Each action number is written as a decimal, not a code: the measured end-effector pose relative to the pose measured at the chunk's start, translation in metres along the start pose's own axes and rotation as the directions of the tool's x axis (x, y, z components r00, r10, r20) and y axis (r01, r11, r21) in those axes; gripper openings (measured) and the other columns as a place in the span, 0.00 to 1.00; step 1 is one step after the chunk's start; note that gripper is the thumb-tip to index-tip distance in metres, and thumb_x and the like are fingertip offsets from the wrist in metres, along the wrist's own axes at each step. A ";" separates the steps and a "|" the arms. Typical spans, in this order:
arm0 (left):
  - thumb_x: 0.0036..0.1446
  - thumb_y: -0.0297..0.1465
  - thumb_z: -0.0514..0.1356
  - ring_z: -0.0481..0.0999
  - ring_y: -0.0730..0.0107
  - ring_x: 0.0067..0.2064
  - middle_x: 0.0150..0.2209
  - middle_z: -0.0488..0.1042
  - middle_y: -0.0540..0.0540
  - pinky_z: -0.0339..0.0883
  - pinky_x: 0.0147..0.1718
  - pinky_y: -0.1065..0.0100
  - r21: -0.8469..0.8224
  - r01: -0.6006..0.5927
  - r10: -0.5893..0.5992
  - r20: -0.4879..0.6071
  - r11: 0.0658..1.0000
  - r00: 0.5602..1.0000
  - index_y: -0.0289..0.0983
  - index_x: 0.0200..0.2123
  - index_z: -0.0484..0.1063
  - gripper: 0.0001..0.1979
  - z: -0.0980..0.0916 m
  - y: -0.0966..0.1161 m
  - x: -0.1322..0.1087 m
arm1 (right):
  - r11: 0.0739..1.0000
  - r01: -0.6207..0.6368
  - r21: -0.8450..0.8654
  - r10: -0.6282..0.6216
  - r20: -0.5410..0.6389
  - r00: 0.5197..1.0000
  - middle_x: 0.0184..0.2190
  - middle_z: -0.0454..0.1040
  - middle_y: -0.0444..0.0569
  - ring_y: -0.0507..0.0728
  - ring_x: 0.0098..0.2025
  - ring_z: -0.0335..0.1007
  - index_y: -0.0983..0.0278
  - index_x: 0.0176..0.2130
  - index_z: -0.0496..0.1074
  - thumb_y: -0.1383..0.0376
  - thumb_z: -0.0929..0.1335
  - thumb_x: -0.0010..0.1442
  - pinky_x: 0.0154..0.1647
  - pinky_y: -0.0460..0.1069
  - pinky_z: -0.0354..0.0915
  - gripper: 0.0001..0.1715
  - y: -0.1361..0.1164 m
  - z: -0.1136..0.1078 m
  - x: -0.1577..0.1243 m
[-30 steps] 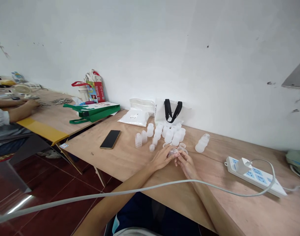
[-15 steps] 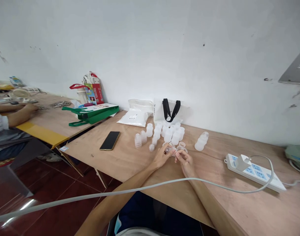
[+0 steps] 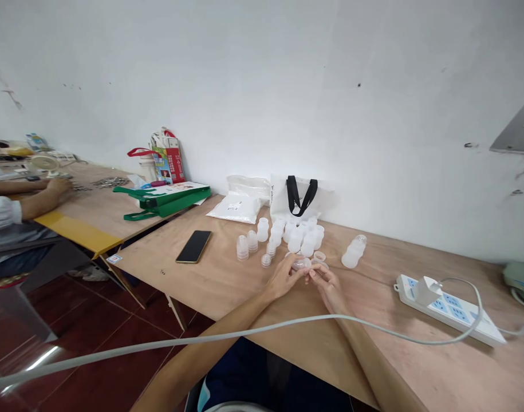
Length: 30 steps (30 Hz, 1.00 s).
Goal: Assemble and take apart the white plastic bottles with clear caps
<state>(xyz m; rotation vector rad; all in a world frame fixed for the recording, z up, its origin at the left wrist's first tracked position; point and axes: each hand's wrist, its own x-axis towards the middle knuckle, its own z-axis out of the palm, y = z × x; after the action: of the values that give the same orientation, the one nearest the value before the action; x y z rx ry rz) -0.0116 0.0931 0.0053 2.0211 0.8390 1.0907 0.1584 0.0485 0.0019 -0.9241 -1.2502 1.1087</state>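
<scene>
My left hand (image 3: 284, 276) is closed around a clear plastic cap (image 3: 302, 264) above the wooden table (image 3: 227, 274). The fingers of my right hand (image 3: 326, 281) are pinched together at the cap's right side; whether they grip its rim or a small part is hidden. Just behind both hands lie translucent rings (image 3: 319, 256). Several frosted white bottles (image 3: 294, 240) stand farther back in a cluster. Left of them are stacks of clear domed caps (image 3: 242, 248). A bottle with a clear dome (image 3: 354, 252) is off to the right.
A black phone (image 3: 193, 246) lies at left. Behind are a white plastic package (image 3: 233, 208) and a white bag (image 3: 279, 197). A power strip (image 3: 450, 309) sits at right; its cable (image 3: 262, 327) crosses before my forearms. Another person's arm (image 3: 47, 197) rests on the left table.
The clear cap in my left hand has turned and now lies more sideways between my hands. The whole view has shifted slightly.
</scene>
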 end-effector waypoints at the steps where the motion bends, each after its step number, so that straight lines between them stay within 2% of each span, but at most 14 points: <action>1: 0.67 0.48 0.57 0.72 0.66 0.42 0.48 0.73 0.43 0.67 0.39 0.67 0.000 -0.037 0.037 0.024 0.999 0.999 0.40 0.55 0.72 0.22 -0.001 0.001 0.000 | 1.000 -0.014 0.027 0.014 0.010 1.000 0.31 0.74 0.46 0.58 0.34 0.68 0.58 0.34 0.76 0.46 0.74 0.57 0.38 0.53 0.65 0.19 -0.001 -0.002 0.000; 3: 0.67 0.47 0.56 0.72 0.64 0.44 0.50 0.71 0.42 0.68 0.41 0.66 -0.004 -0.083 0.083 0.066 0.997 0.994 0.41 0.56 0.72 0.22 -0.002 0.002 0.000 | 0.998 -0.025 0.053 0.026 -0.006 1.000 0.32 0.74 0.47 0.58 0.34 0.68 0.58 0.34 0.76 0.46 0.74 0.58 0.36 0.52 0.65 0.20 -0.003 -0.004 -0.001; 5: 0.68 0.48 0.55 0.72 0.63 0.47 0.50 0.71 0.42 0.69 0.43 0.66 -0.016 -0.078 0.079 0.079 0.997 0.994 0.41 0.57 0.71 0.23 -0.003 0.004 0.001 | 1.000 -0.008 0.002 0.008 -0.023 1.000 0.32 0.74 0.47 0.58 0.34 0.68 0.58 0.34 0.76 0.45 0.73 0.59 0.36 0.52 0.65 0.19 -0.003 -0.004 -0.002; 7: 0.68 0.48 0.55 0.73 0.62 0.48 0.50 0.73 0.43 0.69 0.44 0.65 -0.031 -0.019 0.021 0.064 0.999 0.998 0.41 0.58 0.69 0.23 -0.004 0.006 0.001 | 0.993 0.022 -0.112 -0.025 -0.019 1.000 0.30 0.74 0.46 0.58 0.34 0.69 0.58 0.35 0.75 0.46 0.72 0.61 0.39 0.53 0.65 0.19 -0.003 -0.002 -0.003; 10: 0.69 0.48 0.52 0.75 0.64 0.44 0.45 0.76 0.46 0.68 0.43 0.65 -0.030 0.085 -0.083 0.060 0.996 0.995 0.40 0.54 0.68 0.21 -0.005 0.005 0.001 | 0.970 0.057 -0.235 -0.066 -0.031 0.997 0.26 0.73 0.45 0.59 0.32 0.69 0.57 0.33 0.75 0.45 0.72 0.61 0.39 0.53 0.65 0.19 -0.001 0.002 -0.003; 13: 0.69 0.47 0.52 0.76 0.64 0.42 0.43 0.77 0.47 0.67 0.42 0.66 -0.005 0.091 -0.090 0.068 0.996 0.994 0.39 0.50 0.69 0.19 -0.004 0.003 0.001 | 0.974 0.081 -0.210 -0.098 -0.070 0.993 0.23 0.71 0.43 0.57 0.28 0.67 0.57 0.31 0.74 0.45 0.72 0.60 0.34 0.52 0.62 0.20 0.006 0.003 -0.002; 17: 0.69 0.45 0.52 0.75 0.64 0.42 0.43 0.77 0.46 0.67 0.42 0.65 0.007 0.069 -0.069 0.052 0.998 0.996 0.39 0.50 0.67 0.18 -0.001 0.001 0.001 | 0.982 0.106 -0.157 -0.123 -0.100 0.987 0.22 0.69 0.42 0.56 0.27 0.65 0.58 0.31 0.72 0.47 0.71 0.61 0.33 0.51 0.61 0.19 0.014 0.000 -0.001; 28: 0.68 0.46 0.54 0.76 0.60 0.46 0.46 0.76 0.42 0.69 0.45 0.61 0.041 0.039 -0.038 -0.034 0.998 0.999 0.39 0.51 0.66 0.18 0.007 0.005 -0.004 | 0.937 0.184 -0.296 -0.249 -0.201 0.947 0.24 0.70 0.44 0.57 0.29 0.67 0.59 0.31 0.72 0.45 0.69 0.63 0.34 0.51 0.62 0.21 0.002 0.011 -0.004; 30: 0.69 0.46 0.53 0.77 0.60 0.45 0.45 0.76 0.42 0.69 0.45 0.61 0.032 0.065 -0.061 -0.123 0.997 0.991 0.39 0.51 0.65 0.17 0.004 0.005 -0.005 | 0.929 0.168 -0.329 -0.268 -0.288 0.919 0.24 0.70 0.44 0.57 0.29 0.67 0.59 0.31 0.70 0.44 0.69 0.62 0.36 0.51 0.62 0.23 0.003 0.003 -0.003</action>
<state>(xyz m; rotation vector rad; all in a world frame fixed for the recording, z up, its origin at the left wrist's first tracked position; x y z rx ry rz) -0.0099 0.0852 0.0054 1.9591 0.9845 1.1808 0.1553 0.0460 -0.0017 -1.1120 -1.2244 0.5639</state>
